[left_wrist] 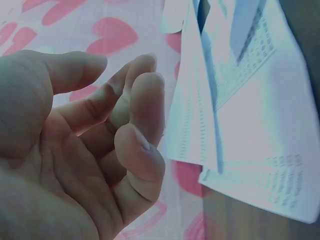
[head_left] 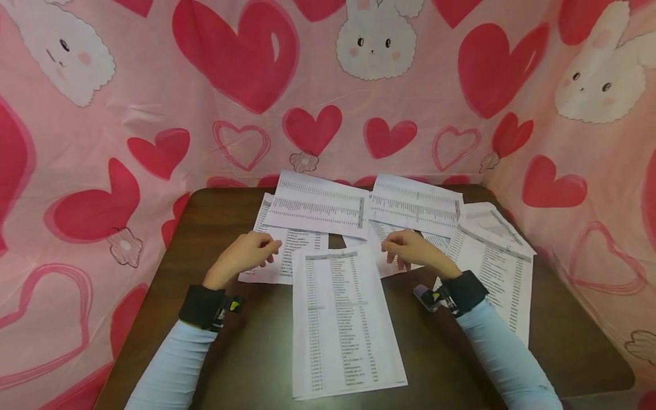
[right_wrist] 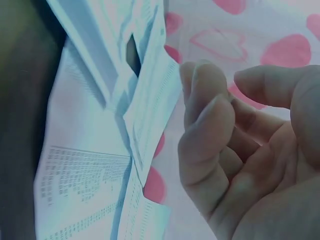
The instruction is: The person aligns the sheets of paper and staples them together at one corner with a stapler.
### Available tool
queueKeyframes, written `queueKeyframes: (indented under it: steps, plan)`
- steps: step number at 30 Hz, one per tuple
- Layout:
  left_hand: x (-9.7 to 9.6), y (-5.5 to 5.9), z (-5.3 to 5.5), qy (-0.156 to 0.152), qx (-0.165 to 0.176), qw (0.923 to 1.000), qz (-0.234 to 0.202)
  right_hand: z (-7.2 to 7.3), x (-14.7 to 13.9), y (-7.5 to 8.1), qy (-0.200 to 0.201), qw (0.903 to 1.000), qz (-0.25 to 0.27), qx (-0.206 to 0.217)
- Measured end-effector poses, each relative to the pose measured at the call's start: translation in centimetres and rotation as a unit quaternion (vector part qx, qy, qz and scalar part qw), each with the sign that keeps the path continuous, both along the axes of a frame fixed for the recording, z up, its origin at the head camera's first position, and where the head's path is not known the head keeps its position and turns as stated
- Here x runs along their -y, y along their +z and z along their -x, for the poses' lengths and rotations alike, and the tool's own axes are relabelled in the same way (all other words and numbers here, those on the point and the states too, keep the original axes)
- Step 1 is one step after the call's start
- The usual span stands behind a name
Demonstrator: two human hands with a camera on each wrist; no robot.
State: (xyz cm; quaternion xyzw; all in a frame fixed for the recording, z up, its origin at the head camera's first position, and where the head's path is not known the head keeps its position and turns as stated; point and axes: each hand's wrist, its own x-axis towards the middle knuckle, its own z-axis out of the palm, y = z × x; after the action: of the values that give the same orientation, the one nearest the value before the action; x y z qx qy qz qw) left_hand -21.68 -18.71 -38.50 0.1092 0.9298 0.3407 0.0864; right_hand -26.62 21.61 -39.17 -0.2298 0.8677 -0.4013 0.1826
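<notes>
My left hand point(head_left: 248, 253) hovers over a printed sheet point(head_left: 307, 242) at the back left of the table, its fingers loosely curled around nothing. The left wrist view shows bare space between that thumb and the fingertips point(left_wrist: 146, 100). Above the papers to the right is my right hand point(head_left: 417, 250), also loosely curled and holding nothing; its palm shows in the right wrist view. A long printed sheet point(head_left: 348, 330) with columns of text lies between the forearms, nearest to me. Two more sheets lie across the back, a left one point(head_left: 318, 208) and a right one point(head_left: 415, 202).
More printed sheets point(head_left: 494, 273) overlap on the right side, partly behind the right wrist. The papers lie on a dark brown wooden table point(head_left: 246, 353) with rounded corners. A pink cloth point(head_left: 328, 91) with hearts and rabbits hangs behind and beside it.
</notes>
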Motion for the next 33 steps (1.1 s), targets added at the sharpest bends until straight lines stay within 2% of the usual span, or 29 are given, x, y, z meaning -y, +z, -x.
queueKeyframes:
  steps: [7,11,21,28,33]
  plan:
    - [-0.1,1.9,1.3,0.009,-0.027,0.9996,-0.006,2.2,0.6,0.9,-0.034,0.9974,0.050,0.038]
    - [-0.1,2.3,2.2,0.017,-0.026,0.9995,-0.010,3.3,1.0,0.8,-0.056,0.9955,0.061,0.046]
    - [0.1,1.8,5.2,0.067,-0.027,0.9971,-0.025,5.5,1.5,-0.4,-0.107,0.9867,0.078,0.093]
    - [0.8,1.4,7.5,0.098,-0.016,0.9944,-0.034,6.7,0.9,-1.3,-0.134,0.9841,0.058,0.101]
    - [1.0,1.3,8.4,0.112,0.006,0.9934,-0.025,7.4,1.0,-1.7,-0.158,0.9776,0.065,0.123]
